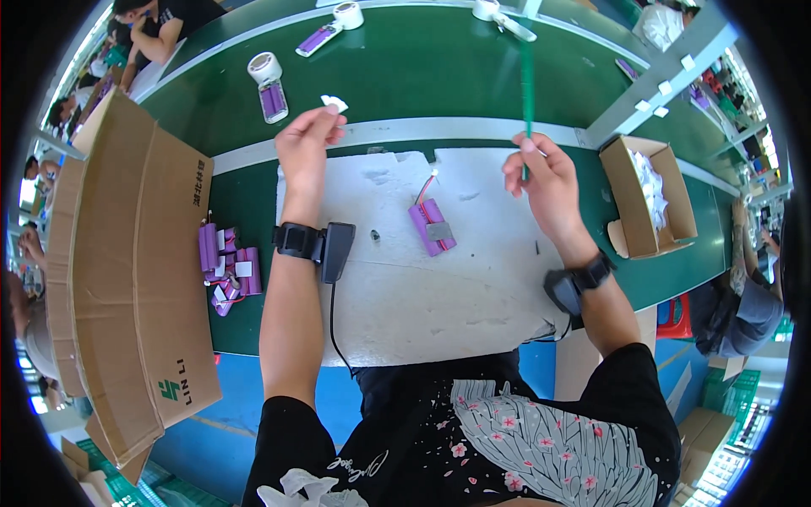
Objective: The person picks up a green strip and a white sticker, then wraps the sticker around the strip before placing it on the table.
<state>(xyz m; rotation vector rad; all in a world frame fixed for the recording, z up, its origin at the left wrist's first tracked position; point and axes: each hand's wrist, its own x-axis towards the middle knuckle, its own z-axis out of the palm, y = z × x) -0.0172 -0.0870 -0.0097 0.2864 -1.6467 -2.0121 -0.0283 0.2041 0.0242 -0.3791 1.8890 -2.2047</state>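
Note:
My left hand is raised over the far left of a white foam board, pinching a small white piece between thumb and fingertips. Over the board's far right, my right hand has thumb and finger closed on a thin green strip, which stands upright above them. Between the hands, apart from both, a purple battery pack lies tilted on the board. It has a grey square patch and red wires ending in a white connector.
A tall cardboard box stands at left, beside piled purple battery packs. At right, an open carton holds white pieces. Across the far green table lie tape rolls and more packs. A cable hangs from my left wrist device.

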